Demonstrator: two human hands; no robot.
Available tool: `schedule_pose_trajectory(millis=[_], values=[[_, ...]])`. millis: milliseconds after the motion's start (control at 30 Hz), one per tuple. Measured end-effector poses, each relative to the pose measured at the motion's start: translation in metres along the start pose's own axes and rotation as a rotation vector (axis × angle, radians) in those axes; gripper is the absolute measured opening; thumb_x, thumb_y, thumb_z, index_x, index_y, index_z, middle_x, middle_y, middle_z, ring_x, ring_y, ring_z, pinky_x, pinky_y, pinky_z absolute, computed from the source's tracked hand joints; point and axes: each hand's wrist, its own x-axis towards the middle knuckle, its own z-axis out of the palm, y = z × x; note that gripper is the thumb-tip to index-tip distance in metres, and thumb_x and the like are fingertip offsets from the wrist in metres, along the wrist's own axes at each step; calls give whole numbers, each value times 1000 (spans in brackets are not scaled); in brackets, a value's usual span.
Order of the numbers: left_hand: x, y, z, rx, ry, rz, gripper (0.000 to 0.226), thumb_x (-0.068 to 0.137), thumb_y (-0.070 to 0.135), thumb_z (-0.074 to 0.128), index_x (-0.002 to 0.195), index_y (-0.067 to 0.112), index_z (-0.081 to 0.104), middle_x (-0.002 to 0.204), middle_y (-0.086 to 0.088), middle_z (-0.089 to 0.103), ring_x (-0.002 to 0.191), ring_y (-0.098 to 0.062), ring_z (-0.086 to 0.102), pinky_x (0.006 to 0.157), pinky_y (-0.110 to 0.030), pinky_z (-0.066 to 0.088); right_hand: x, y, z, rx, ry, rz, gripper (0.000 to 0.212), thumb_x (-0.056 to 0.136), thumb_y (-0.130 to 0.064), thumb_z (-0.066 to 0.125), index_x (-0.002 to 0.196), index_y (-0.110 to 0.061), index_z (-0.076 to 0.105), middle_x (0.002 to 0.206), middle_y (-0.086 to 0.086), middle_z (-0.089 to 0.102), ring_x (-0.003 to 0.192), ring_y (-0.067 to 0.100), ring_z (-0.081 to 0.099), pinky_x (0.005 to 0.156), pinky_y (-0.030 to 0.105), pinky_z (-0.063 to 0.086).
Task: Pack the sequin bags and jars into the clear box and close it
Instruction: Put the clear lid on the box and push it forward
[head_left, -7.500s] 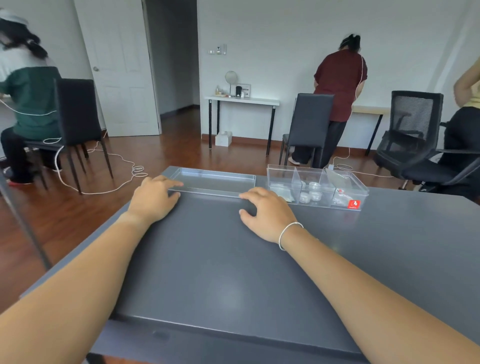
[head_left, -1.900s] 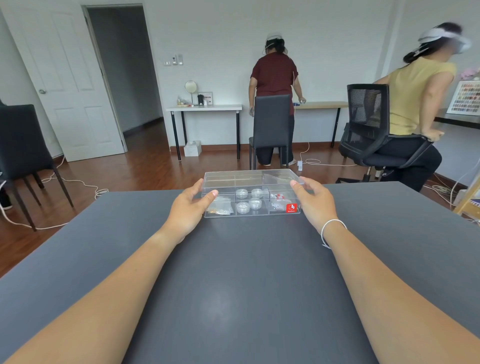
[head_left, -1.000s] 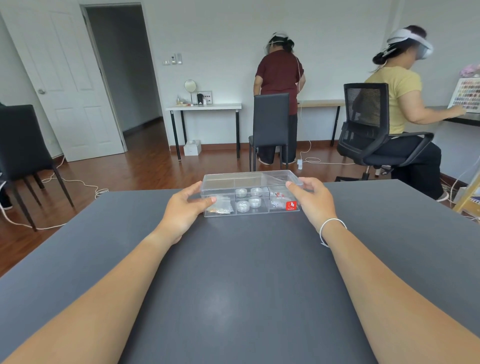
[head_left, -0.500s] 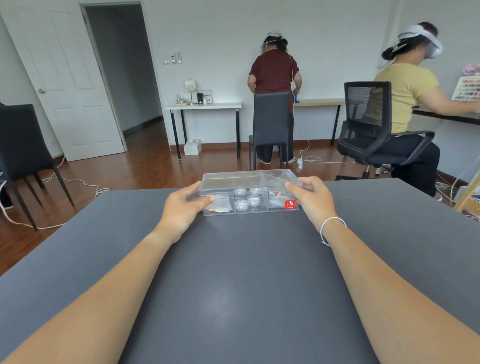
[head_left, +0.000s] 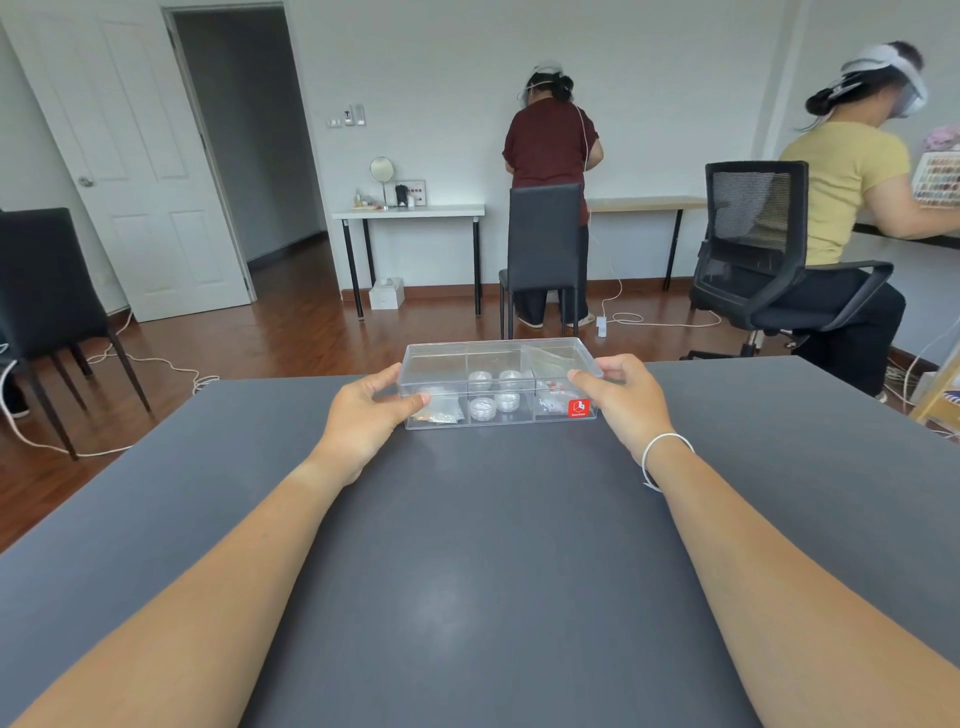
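The clear box (head_left: 498, 422) stands near the far edge of the grey table (head_left: 467, 571), with its clear lid (head_left: 498, 358) on top. Through its walls I see small round jars (head_left: 493, 402) in the middle compartment and sequin bags (head_left: 439, 413) at the left and right, plus a red sticker (head_left: 578, 408) on the front right. My left hand (head_left: 371, 415) grips the box's left end at the lid. My right hand (head_left: 621, 397) grips the right end, a white band on its wrist.
Beyond the table stand a black chair (head_left: 543, 249), a mesh office chair (head_left: 753, 249) and another black chair (head_left: 41, 291) at the left. A person in a red top stands at the wall desk; a person in yellow sits at the right. Cables lie on the floor.
The lid, earlier lying on the table beside the open box, now sits on the box. Over the last second both hands have stayed at the box's ends; the box barely moves.
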Motion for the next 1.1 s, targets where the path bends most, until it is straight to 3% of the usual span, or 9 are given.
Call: schedule_pose_trajectory(millis=[233,400,567,700,867,1000,1100], values=[[2,-2,-1,18,-12,-12,50,72,18,74,120,18,59,122,7,60,115,-13,55,107,-36,38,-3,0,-1,12,-10,-6,26,80,-33,65,98,-25,49,102,-5,54,93,14,54,67,20,44],[2,-3,0,18,-6,-7,50,73,16,73,120,17,58,118,9,58,114,-13,54,106,-35,39,-3,-2,-1,17,-7,3,27,80,-32,65,100,-24,50,108,-1,57,97,18,56,78,29,48],[-1,-1,2,81,25,12,57,74,20,72,127,17,51,116,11,54,107,-6,51,94,-19,34,-6,-2,-1,27,4,-8,32,79,-33,66,106,-21,52,117,3,60,99,19,57,83,30,48],[-6,-1,4,142,37,12,69,75,26,71,136,18,39,124,-2,60,107,-11,55,90,-19,35,-12,-2,-3,4,16,-52,49,79,-33,65,123,-21,46,123,0,56,96,15,53,80,26,44],[-15,0,2,253,81,93,72,77,26,70,138,14,34,145,1,40,127,-16,44,104,-27,35,-21,-4,-6,-51,38,-82,59,78,-33,67,129,-22,40,129,2,53,96,16,52,82,29,44],[-26,-1,-4,369,74,128,72,77,30,67,139,16,32,148,-1,35,134,-19,36,112,-38,30,-31,-4,-10,-128,36,-110,58,77,-36,67,128,-24,42,132,2,50,116,23,50,95,38,44],[-37,1,-5,460,70,157,71,78,35,65,139,16,32,148,-4,35,136,-20,33,113,-36,28,-41,-2,-14,-164,30,-136,54,77,-37,66,125,-25,44,131,-1,50,118,21,48,95,37,42]])
